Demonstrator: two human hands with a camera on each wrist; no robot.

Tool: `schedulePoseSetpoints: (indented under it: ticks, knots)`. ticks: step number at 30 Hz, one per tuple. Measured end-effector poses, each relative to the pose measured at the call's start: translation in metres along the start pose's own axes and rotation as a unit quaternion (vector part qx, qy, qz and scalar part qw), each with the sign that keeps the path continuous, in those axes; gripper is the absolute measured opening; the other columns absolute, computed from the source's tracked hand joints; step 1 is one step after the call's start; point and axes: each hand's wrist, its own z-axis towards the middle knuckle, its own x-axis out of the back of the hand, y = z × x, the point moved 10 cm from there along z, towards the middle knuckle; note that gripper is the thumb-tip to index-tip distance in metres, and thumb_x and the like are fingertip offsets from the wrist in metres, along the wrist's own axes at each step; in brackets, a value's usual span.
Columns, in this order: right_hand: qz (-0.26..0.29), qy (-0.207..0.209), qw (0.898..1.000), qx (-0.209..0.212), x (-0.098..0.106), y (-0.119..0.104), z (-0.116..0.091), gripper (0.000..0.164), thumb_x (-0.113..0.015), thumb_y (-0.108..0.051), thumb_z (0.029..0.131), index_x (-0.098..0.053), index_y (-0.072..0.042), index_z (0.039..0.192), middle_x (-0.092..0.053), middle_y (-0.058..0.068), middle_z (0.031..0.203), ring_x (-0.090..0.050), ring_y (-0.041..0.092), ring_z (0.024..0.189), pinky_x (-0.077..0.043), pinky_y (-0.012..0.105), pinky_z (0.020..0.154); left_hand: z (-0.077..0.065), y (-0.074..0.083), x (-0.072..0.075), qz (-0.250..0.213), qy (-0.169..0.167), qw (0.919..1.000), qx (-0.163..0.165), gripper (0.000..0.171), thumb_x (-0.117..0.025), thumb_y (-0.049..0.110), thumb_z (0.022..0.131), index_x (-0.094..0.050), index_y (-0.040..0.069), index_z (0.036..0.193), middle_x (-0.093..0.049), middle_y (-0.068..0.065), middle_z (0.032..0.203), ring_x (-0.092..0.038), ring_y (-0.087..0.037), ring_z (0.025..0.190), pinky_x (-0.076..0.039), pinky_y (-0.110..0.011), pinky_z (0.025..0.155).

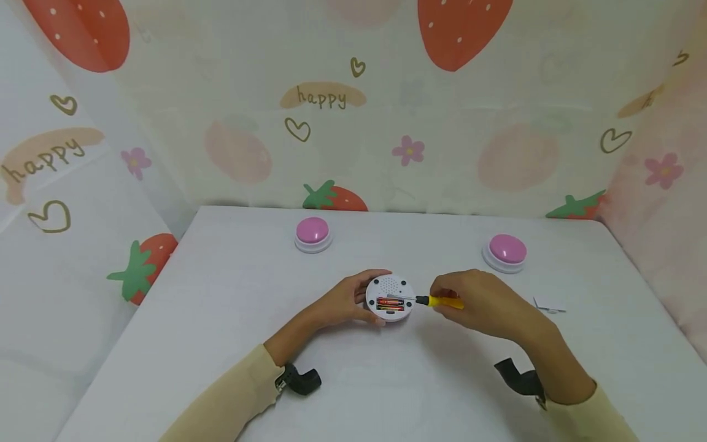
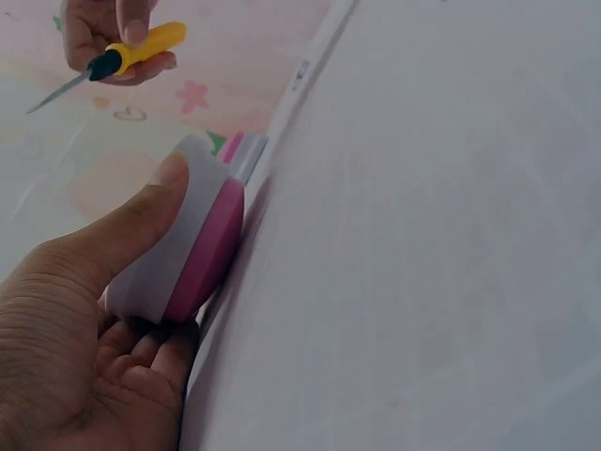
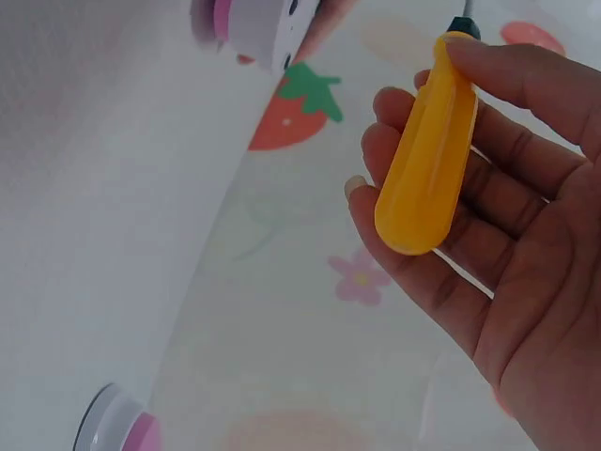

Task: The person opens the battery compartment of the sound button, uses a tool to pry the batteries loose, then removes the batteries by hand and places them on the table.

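Note:
My left hand (image 1: 345,301) grips a white round push button (image 1: 392,283) by its rim, turned underside up. In the left wrist view its pink dome (image 2: 208,249) faces the table, with the thumb on the white base. The underside shows speaker holes, dark round feet and an open battery slot with red-and-black batteries (image 1: 391,304). My right hand (image 1: 483,304) holds a screwdriver (image 3: 424,164) by its yellow handle, thumb near the dark collar. Its thin metal shaft points left and overlaps the battery slot in the head view; the left wrist view shows the tip apart from the button.
Two more pink-domed buttons stand toward the back of the white table (image 1: 221,276), one button (image 1: 312,233) at left and another button (image 1: 505,253) at right. Small thin greyish pieces (image 1: 549,308) lie beyond the right wrist. Strawberry-print cloth (image 1: 409,116) walls the back and sides.

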Motion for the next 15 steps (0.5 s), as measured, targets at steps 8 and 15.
schedulePoseSetpoints:
  ticks: [8, 15]
  knots:
    - [-0.012, 0.032, 0.999, 0.001, 0.01, 0.014, 0.0, 0.016, -0.08, -0.014, 0.088, -0.076, -0.014, 0.104, -0.072, -0.008, 0.093, -0.063, 0.012, 0.084, -0.058, 0.033, 0.078, 0.0, 0.001, 0.0, 0.001, 0.0, 1.0, -0.004, 0.092, -0.09, 0.0, 0.073, -0.044, 0.015, 0.152, -0.051, -0.003, 0.148, -0.051, -0.019, 0.134, -0.044, -0.027, 0.109]
    - [-0.018, 0.049, 0.999, -0.002, 0.016, 0.017, -0.004, 0.018, -0.078, -0.012, 0.09, -0.076, -0.01, 0.108, -0.073, -0.004, 0.099, -0.065, 0.016, 0.089, -0.058, 0.04, 0.081, 0.002, 0.0, -0.001, 0.001, -0.002, 1.0, -0.001, 0.092, -0.09, 0.001, 0.073, -0.044, 0.015, 0.152, -0.05, -0.003, 0.15, -0.049, -0.018, 0.137, -0.042, -0.026, 0.11]
